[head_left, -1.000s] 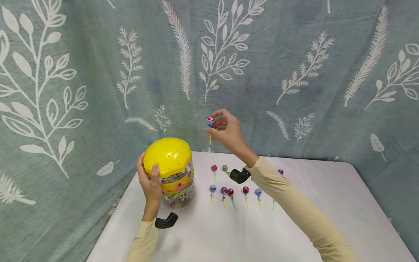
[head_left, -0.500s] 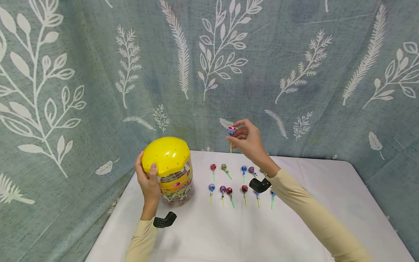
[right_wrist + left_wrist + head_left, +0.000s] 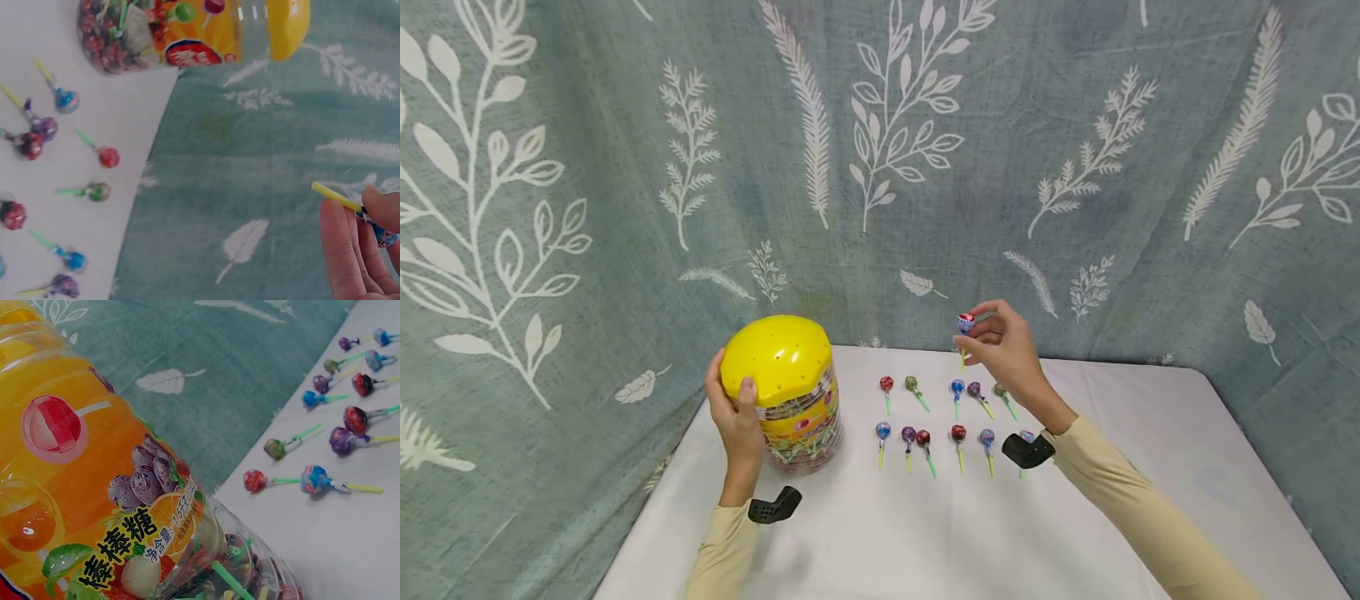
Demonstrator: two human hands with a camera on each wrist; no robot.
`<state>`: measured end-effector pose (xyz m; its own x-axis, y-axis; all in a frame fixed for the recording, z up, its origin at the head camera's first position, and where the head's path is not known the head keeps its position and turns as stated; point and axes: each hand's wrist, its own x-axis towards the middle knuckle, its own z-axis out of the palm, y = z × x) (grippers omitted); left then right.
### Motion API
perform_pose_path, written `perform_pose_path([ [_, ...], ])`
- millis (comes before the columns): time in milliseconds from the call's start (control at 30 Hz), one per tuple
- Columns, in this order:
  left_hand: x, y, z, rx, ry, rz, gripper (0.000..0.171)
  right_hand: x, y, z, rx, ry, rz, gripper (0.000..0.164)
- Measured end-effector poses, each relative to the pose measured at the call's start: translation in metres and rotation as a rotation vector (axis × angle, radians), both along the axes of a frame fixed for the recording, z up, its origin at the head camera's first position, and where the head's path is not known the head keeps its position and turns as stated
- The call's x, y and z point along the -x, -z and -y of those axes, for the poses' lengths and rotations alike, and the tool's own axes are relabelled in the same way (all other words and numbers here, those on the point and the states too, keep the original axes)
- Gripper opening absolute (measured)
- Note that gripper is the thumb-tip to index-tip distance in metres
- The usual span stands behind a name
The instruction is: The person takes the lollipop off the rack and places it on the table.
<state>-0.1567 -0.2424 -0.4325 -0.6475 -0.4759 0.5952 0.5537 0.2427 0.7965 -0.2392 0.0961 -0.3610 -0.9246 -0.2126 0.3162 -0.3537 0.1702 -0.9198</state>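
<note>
My left hand (image 3: 737,421) grips the side of a clear plastic jar (image 3: 805,446) with a yellow lid (image 3: 784,354). Its orange label (image 3: 94,462) fills much of the left wrist view, and lollipops show through the wall near the bottom. Between the thumb and fingers of my right hand (image 3: 1011,354) is a lollipop with a blue and red wrapper (image 3: 966,323) and a yellow stick (image 3: 334,195), held upright above the back of the table. Below it, lollipops lie in two rows, among them a red one (image 3: 887,383) and a blue one (image 3: 882,430).
The table (image 3: 880,542) has a white cover. Directly behind it hangs a grey-green cloth (image 3: 850,275) printed with white leaves. In the back row a green lollipop (image 3: 912,383) lies beside the red one; my right wrist camera (image 3: 1028,451) partly covers one in the front row.
My right hand has moved right and down with the lollipop, from beside the jar toward the right part of the rows. My left hand stays on the jar.
</note>
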Motion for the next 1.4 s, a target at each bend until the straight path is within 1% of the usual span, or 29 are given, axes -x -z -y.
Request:
perform_pose_path([
  [100, -0.002, -0.001, 0.002, -0.004, 0.003, -0.021, 0.06, -0.003, 0.007, -0.007, 0.002, 0.012, 0.028, 0.038],
  [233, -0.005, -0.003, -0.001, -0.004, 0.011, -0.046, 0.06, -0.007, 0.016, -0.02, -0.005, 0.031, 0.056, 0.039],
  [300, -0.006, -0.004, -0.003, -0.003, 0.009, -0.05, 0.06, -0.012, 0.014, -0.026, -0.009, 0.04, 0.073, 0.039],
  [367, 0.0, 0.002, 0.0, -0.004, 0.004, -0.049, 0.06, -0.017, 0.013, -0.033, -0.021, 0.052, 0.085, 0.04],
  [467, 0.008, 0.009, 0.002, -0.008, 0.008, -0.046, 0.059, -0.02, 0.022, -0.048, -0.037, 0.078, 0.117, 0.042],
  [533, 0.012, 0.01, 0.0, -0.014, 0.021, -0.043, 0.059, -0.019, 0.037, -0.062, -0.057, 0.116, 0.136, 0.044],
  [600, 0.01, 0.004, -0.007, -0.011, 0.034, -0.031, 0.06, -0.019, 0.054, -0.075, -0.072, 0.156, 0.162, 0.046],
  [700, 0.006, -0.002, -0.014, -0.001, 0.036, -0.003, 0.06, -0.026, 0.072, -0.09, -0.092, 0.218, 0.207, 0.046],
  [767, 0.006, -0.002, -0.015, 0.004, 0.033, 0.008, 0.06, -0.03, 0.084, -0.099, -0.107, 0.254, 0.239, 0.047],
  [933, 0.008, -0.002, -0.013, -0.005, 0.039, -0.003, 0.06, -0.035, 0.111, -0.115, -0.139, 0.35, 0.298, 0.045],
  [1033, 0.009, 0.001, -0.009, -0.011, 0.038, 0.019, 0.06, -0.037, 0.133, -0.122, -0.173, 0.409, 0.359, 0.042],
  [1100, 0.006, 0.001, -0.009, -0.012, 0.022, 0.052, 0.059, -0.038, 0.15, -0.127, -0.207, 0.429, 0.415, 0.041],
  [1167, 0.001, -0.001, -0.009, -0.013, -0.007, 0.078, 0.058, -0.037, 0.166, -0.129, -0.244, 0.429, 0.464, 0.04],
  [1200, -0.002, -0.002, -0.01, -0.007, -0.033, 0.087, 0.058, -0.037, 0.173, -0.13, -0.259, 0.431, 0.483, 0.04],
  [1233, -0.006, -0.007, -0.012, 0.015, -0.07, 0.081, 0.058, -0.036, 0.178, -0.131, -0.27, 0.428, 0.494, 0.04],
  [1300, -0.012, -0.013, -0.016, 0.06, -0.144, 0.036, 0.055, -0.034, 0.187, -0.131, -0.291, 0.443, 0.495, 0.039],
  [1400, -0.023, -0.023, -0.024, 0.171, -0.278, -0.096, 0.049, -0.031, 0.191, -0.129, -0.326, 0.452, 0.476, 0.039],
])
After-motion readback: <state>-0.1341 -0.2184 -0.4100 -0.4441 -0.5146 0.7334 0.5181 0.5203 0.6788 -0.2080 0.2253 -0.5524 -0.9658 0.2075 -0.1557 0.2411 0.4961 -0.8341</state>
